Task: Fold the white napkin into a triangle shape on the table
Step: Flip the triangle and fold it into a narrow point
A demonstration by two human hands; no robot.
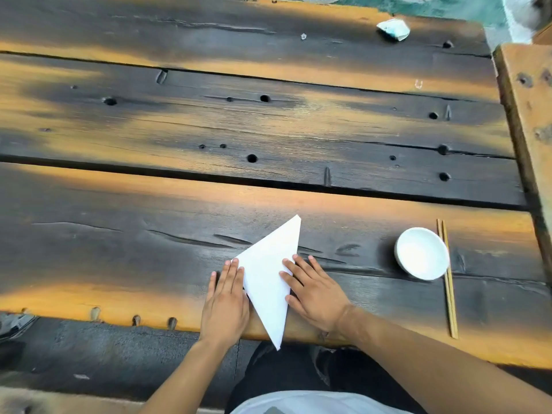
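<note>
The napkin (268,273) lies folded as a white triangle at the near edge of the surface (119,255), right in front of me. One long point reaches away from me and slightly right; the opposite point hangs past the near edge, over my dark-clad lap. The third corner sits to the left, just beyond my left fingertips.

My left hand (225,306) lies flat, fingers straight and close together, palm down along the napkin's left edge. It presses on the wood and the paper's border; it grips nothing. My right hand (313,291) is also flat, fingers spread a little, with the fingertips resting on the napkin's right edge and the palm on the wood beside it. It too holds nothing. Both hands frame the triangle, one on each side, touching it.

To the right, well apart from the napkin, stands a white bowl (421,253). Just beside it on its right lies a pair of chopsticks (448,282), running from far to near, touching or nearly touching the bowl's rim.

The surface is made of wide, dark, worn planks with orange patches, holes and cracks. At the far right of it rests a crumpled bit of white paper (392,29). A lighter wooden piece (528,94) borders the right side.
</note>
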